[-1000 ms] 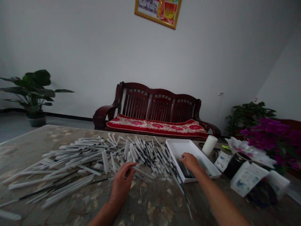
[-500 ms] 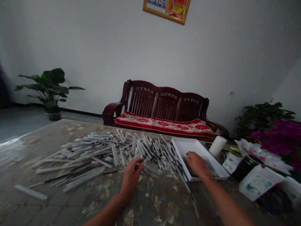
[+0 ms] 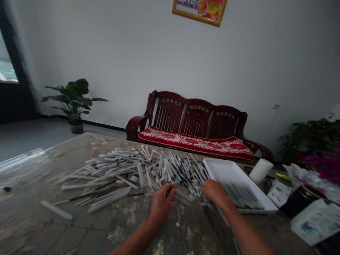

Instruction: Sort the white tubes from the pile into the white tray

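A wide heap of thin, pen-like sticks (image 3: 114, 166), most in whitish sleeves and some black, lies over the table. My left hand (image 3: 162, 200) is at the heap's near edge, thumb and fingers curled together; whatever is between them does not show. At the heap's right side, by the left wall of a shallow white box (image 3: 220, 164), is my right hand (image 3: 214, 191). Its fingers are closed and point down, and their tips are hidden. Inside the box, a row of slim, dark-ended sticks (image 3: 240, 193) lies side by side.
Right of the box stand a white roll (image 3: 261, 171), a black container (image 3: 302, 202) and a printed white carton (image 3: 315, 223). One whitish tube (image 3: 56, 209) lies apart at the left on the patterned table (image 3: 87, 233). A red-cushioned wooden bench (image 3: 196, 140) stands behind.
My right hand has moved left out of the white box to the heap's edge, uncovering the row of sticks. My left hand keeps its curled pose near the heap. The view has turned slightly left.
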Motion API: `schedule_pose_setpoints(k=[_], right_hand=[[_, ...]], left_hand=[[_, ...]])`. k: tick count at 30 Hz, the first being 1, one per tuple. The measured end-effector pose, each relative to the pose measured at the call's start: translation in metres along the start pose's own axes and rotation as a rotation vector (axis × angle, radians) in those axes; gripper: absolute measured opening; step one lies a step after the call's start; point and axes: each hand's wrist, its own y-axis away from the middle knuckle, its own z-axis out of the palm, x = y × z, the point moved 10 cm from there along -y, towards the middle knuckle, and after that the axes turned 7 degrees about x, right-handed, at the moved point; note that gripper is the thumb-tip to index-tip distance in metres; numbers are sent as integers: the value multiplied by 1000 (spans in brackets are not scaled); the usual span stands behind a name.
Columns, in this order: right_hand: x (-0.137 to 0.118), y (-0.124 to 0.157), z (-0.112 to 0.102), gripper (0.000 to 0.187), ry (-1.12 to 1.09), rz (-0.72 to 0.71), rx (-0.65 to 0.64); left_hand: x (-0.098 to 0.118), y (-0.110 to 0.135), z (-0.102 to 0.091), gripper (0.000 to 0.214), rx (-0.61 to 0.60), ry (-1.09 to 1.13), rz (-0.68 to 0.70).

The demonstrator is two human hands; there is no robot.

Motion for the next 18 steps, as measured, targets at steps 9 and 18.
schedule_pose_setpoints(k=[9,18], right_hand=[[-68,-1,-37,23,-87,-110,180],[-131,-2,-29,23,-61,-162,226]], left_hand=[[-1,-10,-17,23,116,-117,36],[3,-10,-22,17,161,-54,70]])
